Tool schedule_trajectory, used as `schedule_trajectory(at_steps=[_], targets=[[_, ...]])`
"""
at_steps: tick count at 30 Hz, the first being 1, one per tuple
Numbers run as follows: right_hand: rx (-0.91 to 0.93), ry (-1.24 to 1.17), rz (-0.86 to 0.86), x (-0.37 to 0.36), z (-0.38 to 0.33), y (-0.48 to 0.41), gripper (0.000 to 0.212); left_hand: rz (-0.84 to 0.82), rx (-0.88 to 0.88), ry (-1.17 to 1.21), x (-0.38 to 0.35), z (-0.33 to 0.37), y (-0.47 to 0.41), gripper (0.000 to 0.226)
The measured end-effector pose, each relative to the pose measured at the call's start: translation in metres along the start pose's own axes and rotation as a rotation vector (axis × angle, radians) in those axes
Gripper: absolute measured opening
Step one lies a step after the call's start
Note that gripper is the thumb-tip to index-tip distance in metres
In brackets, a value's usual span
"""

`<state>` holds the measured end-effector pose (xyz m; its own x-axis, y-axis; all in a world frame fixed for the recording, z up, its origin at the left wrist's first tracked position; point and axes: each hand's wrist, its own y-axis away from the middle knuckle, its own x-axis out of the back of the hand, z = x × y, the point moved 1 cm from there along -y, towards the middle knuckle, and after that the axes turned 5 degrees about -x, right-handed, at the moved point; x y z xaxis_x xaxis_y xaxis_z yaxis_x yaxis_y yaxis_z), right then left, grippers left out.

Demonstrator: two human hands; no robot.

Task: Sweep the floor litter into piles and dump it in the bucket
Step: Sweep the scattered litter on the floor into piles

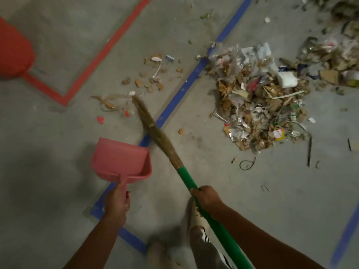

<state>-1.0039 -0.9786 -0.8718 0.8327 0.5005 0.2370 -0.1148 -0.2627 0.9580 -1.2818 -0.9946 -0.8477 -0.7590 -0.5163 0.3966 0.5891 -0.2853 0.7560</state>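
Note:
My left hand (116,203) grips the handle of a pink dustpan (121,159), which is held just above the grey floor and has nothing in it. My right hand (206,197) is closed around the green handle of a broom (155,131). Its straw bristles reach up and left to scattered scraps (116,105). More loose bits of cardboard and paper (153,74) lie beyond the tip. A big pile of litter (260,100) sits to the right of the blue tape line. A red bucket (14,49) shows at the left edge.
Red tape (93,61) and blue tape (186,86) mark lines on the concrete floor. More litter (334,55) spreads at the top right. Thin black ties (247,164) lie near the pile. My feet (196,226) stand at the bottom.

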Motion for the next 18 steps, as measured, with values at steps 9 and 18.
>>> schedule_trajectory(at_steps=[9,18], targets=[[-0.173,-0.509,0.351,0.075,-0.003,-0.001,0.035,-0.107,-0.017,-0.107,-0.017,0.037,-0.015,0.041],[0.072,-0.412,0.252,0.005,-0.078,0.079,0.027,-0.159,-0.042,-0.111,0.014,0.1,-0.051,0.043]])
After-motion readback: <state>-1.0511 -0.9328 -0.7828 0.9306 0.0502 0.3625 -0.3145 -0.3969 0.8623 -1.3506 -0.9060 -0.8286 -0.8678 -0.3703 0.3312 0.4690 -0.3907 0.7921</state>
